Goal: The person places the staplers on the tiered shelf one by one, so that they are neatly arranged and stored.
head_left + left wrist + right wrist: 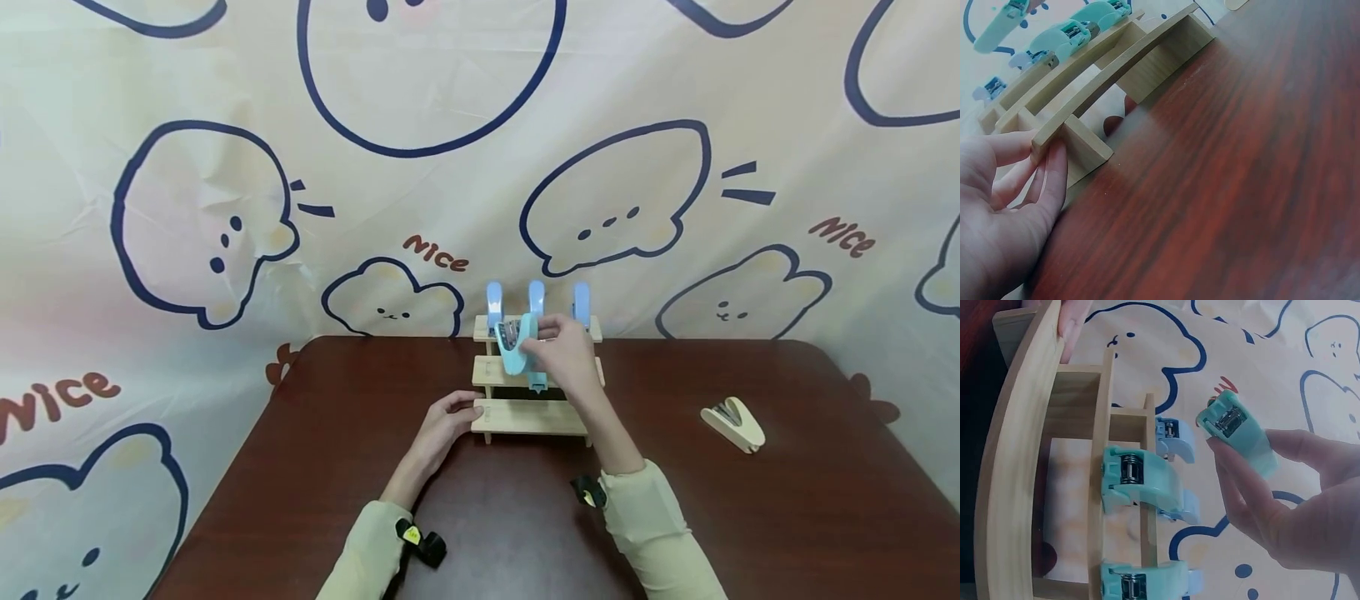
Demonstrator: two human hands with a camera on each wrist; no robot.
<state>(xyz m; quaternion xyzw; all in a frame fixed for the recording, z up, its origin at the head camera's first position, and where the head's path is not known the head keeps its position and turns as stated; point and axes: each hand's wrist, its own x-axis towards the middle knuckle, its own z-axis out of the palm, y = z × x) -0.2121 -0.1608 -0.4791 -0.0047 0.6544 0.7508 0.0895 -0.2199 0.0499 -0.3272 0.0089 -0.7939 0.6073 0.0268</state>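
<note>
A small wooden three-tier display stand (528, 417) stands at the table's back. My left hand (442, 427) pinches the left end of its lowest shelf, fingers around the board's edge in the left wrist view. My right hand (573, 358) holds a teal stapler (1244, 431) between thumb and fingers, raised in front of the upper tiers and apart from the wood. Two teal staplers, one the nearer stapler (1144, 478), sit on the middle shelf in the right wrist view. On the top shelf three blue staplers stand in a row, including the leftmost blue stapler (494, 302).
A cream stapler (735, 425) lies on the dark brown table (810, 500), right of the stand. Behind the table hangs a pale cloth (480, 200) with cartoon outlines. Each wrist wears a black strap, such as the left strap (422, 542).
</note>
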